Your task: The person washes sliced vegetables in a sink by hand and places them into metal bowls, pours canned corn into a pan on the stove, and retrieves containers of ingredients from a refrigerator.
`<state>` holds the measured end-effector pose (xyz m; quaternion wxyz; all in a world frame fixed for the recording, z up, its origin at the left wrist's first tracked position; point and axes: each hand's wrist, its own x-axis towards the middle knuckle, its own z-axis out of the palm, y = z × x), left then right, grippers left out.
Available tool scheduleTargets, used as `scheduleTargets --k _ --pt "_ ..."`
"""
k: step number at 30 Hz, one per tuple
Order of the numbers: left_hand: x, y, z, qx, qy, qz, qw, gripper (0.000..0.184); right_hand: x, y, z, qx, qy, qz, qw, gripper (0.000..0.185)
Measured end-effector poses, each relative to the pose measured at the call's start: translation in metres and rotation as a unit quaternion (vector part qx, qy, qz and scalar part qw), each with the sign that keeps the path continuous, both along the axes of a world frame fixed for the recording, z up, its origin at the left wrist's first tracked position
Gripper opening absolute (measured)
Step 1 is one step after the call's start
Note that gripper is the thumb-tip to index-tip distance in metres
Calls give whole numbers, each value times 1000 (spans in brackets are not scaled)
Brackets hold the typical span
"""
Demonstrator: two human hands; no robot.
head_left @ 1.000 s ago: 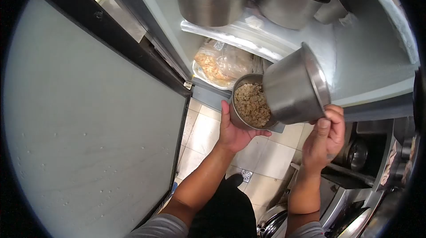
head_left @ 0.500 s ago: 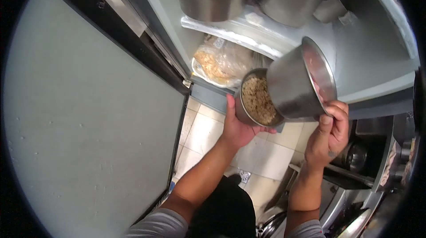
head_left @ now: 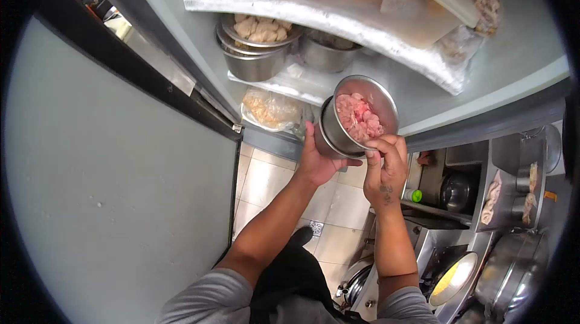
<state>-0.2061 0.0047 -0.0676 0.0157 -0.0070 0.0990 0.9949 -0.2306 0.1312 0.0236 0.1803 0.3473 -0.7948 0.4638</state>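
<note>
My left hand [head_left: 320, 164] is wrapped round the side and underside of a steel pot [head_left: 328, 144]. The thumb and fingers of my right hand [head_left: 386, 161] pinch the rim of a second steel pot [head_left: 346, 133], which holds pieces of raw pink meat [head_left: 360, 117]. This second pot sits tilted over the mouth of the lower one, overlapping it, and hides what the lower one contains. Whether it rests fully inside cannot be made out. Both pots are held in front of an open fridge's lower shelf [head_left: 284, 86].
Stacked steel pots [head_left: 257, 64] and another pot [head_left: 329, 55] stand on the fridge shelf, above a bagged item [head_left: 272, 109]. The fridge door [head_left: 121, 161] swings wide at left. At right are a counter with a dark round pot [head_left: 458, 192] and a pan with yellow contents [head_left: 453, 278].
The meat pot has moved over the lower pot and covers the brown crumbly contents seen before. Its mouth now faces me more. My view has shifted, showing more upper shelf and right-hand counter.
</note>
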Motion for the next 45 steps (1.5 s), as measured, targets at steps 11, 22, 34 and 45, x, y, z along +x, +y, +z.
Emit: scheduleTargets --k 11,22,34,45 --pt "-84 14 4 -56 -154 -88 983 90 -63 -9 5 139 38 -140 980 36" --pt "-26 -18 1 -282 -274 102 914 37 -93 -38 -21 144 70 -197 967 44" --pt "-12 -214 101 -513 -411 279 700 29 -51 -152 -8 -141 -370 63 916 47" --pt "-5 -211 114 -432 -355 181 809 20 -83 -199 25 -97 -492 40 864 36"
